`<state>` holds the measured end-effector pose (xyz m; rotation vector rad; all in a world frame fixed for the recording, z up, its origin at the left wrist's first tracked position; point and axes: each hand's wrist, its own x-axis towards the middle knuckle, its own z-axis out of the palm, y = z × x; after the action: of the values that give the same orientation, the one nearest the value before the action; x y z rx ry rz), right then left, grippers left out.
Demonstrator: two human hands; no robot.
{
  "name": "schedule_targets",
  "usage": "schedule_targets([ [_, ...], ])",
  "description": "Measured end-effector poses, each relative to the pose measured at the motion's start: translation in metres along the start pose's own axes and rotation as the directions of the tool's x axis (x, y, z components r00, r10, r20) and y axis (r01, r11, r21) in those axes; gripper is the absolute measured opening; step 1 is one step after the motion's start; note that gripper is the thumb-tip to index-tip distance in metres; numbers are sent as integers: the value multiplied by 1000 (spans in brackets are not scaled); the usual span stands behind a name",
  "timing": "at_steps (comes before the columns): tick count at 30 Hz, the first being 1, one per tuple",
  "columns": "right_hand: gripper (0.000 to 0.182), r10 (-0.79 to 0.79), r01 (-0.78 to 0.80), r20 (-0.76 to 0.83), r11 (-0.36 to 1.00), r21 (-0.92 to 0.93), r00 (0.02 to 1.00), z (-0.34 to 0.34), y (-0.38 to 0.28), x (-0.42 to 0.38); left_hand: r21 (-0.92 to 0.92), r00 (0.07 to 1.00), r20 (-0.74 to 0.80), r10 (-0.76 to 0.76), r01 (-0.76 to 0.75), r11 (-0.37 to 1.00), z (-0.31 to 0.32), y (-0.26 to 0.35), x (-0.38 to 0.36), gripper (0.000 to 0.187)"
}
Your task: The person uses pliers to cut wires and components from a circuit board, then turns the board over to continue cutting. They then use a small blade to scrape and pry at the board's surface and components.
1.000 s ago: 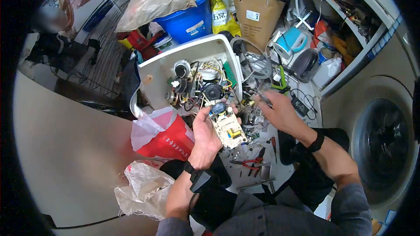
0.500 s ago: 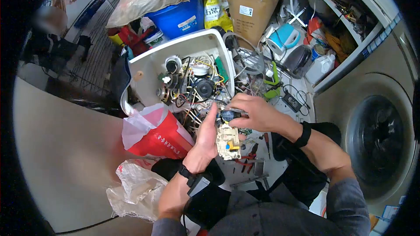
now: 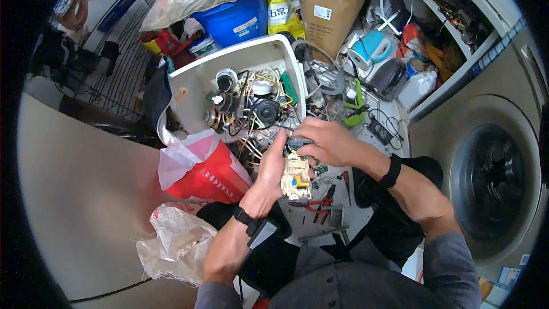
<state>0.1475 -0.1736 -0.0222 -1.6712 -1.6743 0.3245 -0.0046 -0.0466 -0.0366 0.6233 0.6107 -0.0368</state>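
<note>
My left hand [image 3: 271,166] is closed along the left side of a cream plastic part [image 3: 296,176] with a small yellow and blue piece on it. Over its upper end, my right hand [image 3: 323,142] is closed on a dark round piece [image 3: 295,145], mostly hidden by the fingers. Just behind both hands stands a white bin [image 3: 191,83] with wires, a black round component [image 3: 266,112] and other parts in it. Red-handled pliers [image 3: 320,206] lie on the floor below the cream part.
A red bag [image 3: 214,176] and a whitish sack [image 3: 174,246] stand at the left. Behind the bin are a blue bucket [image 3: 237,20] and a cardboard box [image 3: 329,14]. A washing machine [image 3: 494,177] stands at the right, a black adapter [image 3: 380,130] nearer.
Both hands and the cream part have shifted slightly up in the view. The right fingers now cover more of the dark round piece. A blurred shape at the upper left is gone.
</note>
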Motion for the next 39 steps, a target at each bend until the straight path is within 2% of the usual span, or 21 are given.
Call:
schedule_targets([
  [2, 36, 20, -21, 24, 1000, 13, 1000, 2, 4, -1, -2, 1000, -2, 12, -12, 1000, -2, -4, 4, 62],
  [4, 34, 14, -14, -14, 999, 30, 1000, 5, 5, -1, 15, 994, -104, 44, -43, 999, 5, -4, 3, 61],
  [6, 33, 5, -2, -49, 999, 45, 999, 6, 1, -3, 31, 994, -86, 65, -63, 998, 3, -4, 2, 58],
  [8, 38, 40, -38, -49, 999, 37, 998, 5, -8, -5, 149, 987, -74, 139, -127, 981, 0, -5, -1, 52],
  [10, 38, 100, -99, -51, 995, 19, 994, 8, -18, -8, 159, 983, -54, 177, -167, 973, 3, -7, -2, 57],
  [12, 38, 165, -165, -57, 986, -2, 985, 11, -24, -13, 331, 957, -54, 284, -251, 910, 3, -10, -4, 57],
  [16, 34, 117, -110, -102, 992, 67, 988, 3, -27, -11, 260, 942, -15, 336, -321, 911, 3, -10, -8, 54],
  [17, 40, 51, -43, -169, 998, 54, 984, 0, -25, -9, 132, 947, 110, 302, -316, 940, -11, -11, -4, 56],
  [18, 48, -16, 25, -236, 999, 38, 972, -2, -25, -8, 137, 946, 112, 306, -319, 938, -8, -9, -5, 56],
  [20, 50, -15, 33, -296, 998, 56, 955, -7, -25, -8, 225, 858, 289, 425, -492, 841, -1, -7, -7, 70],
  [21, 53, -8, 37, -350, 996, 76, 937, -10, -25, -9, 179, 825, 408, 390, -491, 852, -6, -1, -8, 81],
  [22, 53, -10, 39, -352, 997, 74, 936, -11, -25, -9, 180, 824, 410, 390, -493, 851, -10, 1, -9, 81],
  [24, 54, -3, 12, -335, 1000, 25, 942, -11, -25, -12, 359, 823, 400, 403, -545, 757, -10, 5, -13, 79],
  [26, 54, 11, 4, -337, 999, 43, 941, -9, -26, -15, 324, 853, 375, 363, -487, 811, -7, 8, -19, 77],
  [29, 52, 23, 10, -364, 996, 90, 931, -7, -28, -17, 430, 843, 385, 375, -523, 736, -4, 11, -22, 77],
  [31, 51, 31, 18, -382, 992, 124, 924, -6, -25, -16, 555, 816, 399, 418, -578, 599, -3, 13, -22, 77],
  [33, 47, -43, 86, -395, 992, 92, 918, -6, -16, -14, 410, 848, 286, 447, -530, 742, -5, 9, -15, 69],
  [34, 44, 42, -6, -388, 996, 94, 921, -11, -18, -13, 283, 867, 193, 459, -497, 821, -1, 7, -13, 64],
  [37, 41, 222, -224, -334, 974, 32, 916, 14, 45, -23, -70, 882, 146, 447, -442, 895, -10, 17, -2, 44],
  [38, 38, 272, -296, -248, 953, -67, 930, 25, 76, -31, -193, 899, 122, 421, -395, 898, -19, 21, 1, 44],
  [39, 35, 439, -449, -125, 891, -65, 890, 39, 102, -44, -165, 903, 64, 424, -409, 897, -21, 27, 2, 46],
])
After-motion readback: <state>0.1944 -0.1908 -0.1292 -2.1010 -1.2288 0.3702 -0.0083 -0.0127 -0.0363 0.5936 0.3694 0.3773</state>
